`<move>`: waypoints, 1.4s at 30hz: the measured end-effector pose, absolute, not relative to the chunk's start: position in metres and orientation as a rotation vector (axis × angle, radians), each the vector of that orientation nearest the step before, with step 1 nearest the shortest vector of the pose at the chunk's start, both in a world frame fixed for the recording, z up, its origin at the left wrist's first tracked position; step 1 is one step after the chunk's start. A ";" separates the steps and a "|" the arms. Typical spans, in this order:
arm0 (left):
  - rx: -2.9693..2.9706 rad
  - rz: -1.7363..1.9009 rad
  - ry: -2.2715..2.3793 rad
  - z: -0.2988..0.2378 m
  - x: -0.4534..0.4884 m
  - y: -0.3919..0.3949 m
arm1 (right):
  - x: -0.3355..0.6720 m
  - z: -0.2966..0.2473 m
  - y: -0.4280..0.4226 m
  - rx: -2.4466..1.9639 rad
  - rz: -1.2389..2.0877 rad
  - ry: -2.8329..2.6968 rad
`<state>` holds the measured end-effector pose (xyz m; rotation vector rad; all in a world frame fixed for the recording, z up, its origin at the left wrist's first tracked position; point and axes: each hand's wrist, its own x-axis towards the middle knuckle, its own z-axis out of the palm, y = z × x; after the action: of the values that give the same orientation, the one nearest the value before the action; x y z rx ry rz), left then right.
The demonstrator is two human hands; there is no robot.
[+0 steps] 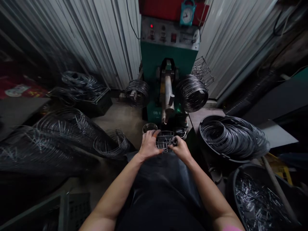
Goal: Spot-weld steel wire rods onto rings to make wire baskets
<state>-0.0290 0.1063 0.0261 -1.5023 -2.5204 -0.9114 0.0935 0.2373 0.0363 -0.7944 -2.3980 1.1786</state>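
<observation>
A small wire basket frame [165,140] is held between both hands just above my lap. My left hand [149,145] grips its left rim with fingers curled over the top. On the other side, my right hand [181,148] pinches the right rim. Directly beyond the frame stands a green welding machine [168,61] whose cylindrical arm [167,96] points down toward the frame, with a small glow at its tip. A dark apron [163,189] covers my lap.
A black tub of wire rings [231,136] is at my right, and another tub of short wire pieces [260,199] sits nearer. Stacks of finished wire frames [72,128] lie at the left. Wire coils [192,91] hang beside the machine. A glass jar [149,127] is near my left hand.
</observation>
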 end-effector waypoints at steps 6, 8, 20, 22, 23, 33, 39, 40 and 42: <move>-1.559 -0.902 -2.508 0.027 -0.023 0.111 | 0.096 0.026 0.230 -0.802 1.127 -2.324; -1.563 -0.924 -2.517 0.028 -0.021 0.113 | 0.097 0.021 0.228 -0.783 1.133 -2.317; -1.588 -1.005 -2.620 0.031 -0.026 0.113 | 0.111 0.033 0.244 -0.322 1.254 -2.610; -1.596 -1.033 -2.624 0.031 -0.028 0.112 | 0.113 0.038 0.245 -0.231 1.177 -2.689; -1.600 -1.044 -2.629 0.031 -0.029 0.112 | 0.113 0.039 0.245 -0.212 1.135 -2.721; -1.627 -1.093 -2.644 0.029 -0.039 0.112 | 0.106 0.031 0.246 -0.155 0.969 -2.756; -1.642 -1.175 -2.640 0.027 -0.051 0.117 | 0.097 0.027 0.248 -0.157 0.924 -2.733; -1.652 -1.184 -2.635 0.026 -0.054 0.118 | 0.095 0.027 0.248 -0.157 0.914 -2.738; -1.674 -1.199 -2.618 0.024 -0.059 0.120 | 0.091 0.028 0.249 -0.156 0.893 -2.747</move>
<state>-0.0594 0.1201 0.0242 -1.6738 -2.6184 -1.1988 0.0908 0.2495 0.0280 -0.1561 -2.7474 0.8935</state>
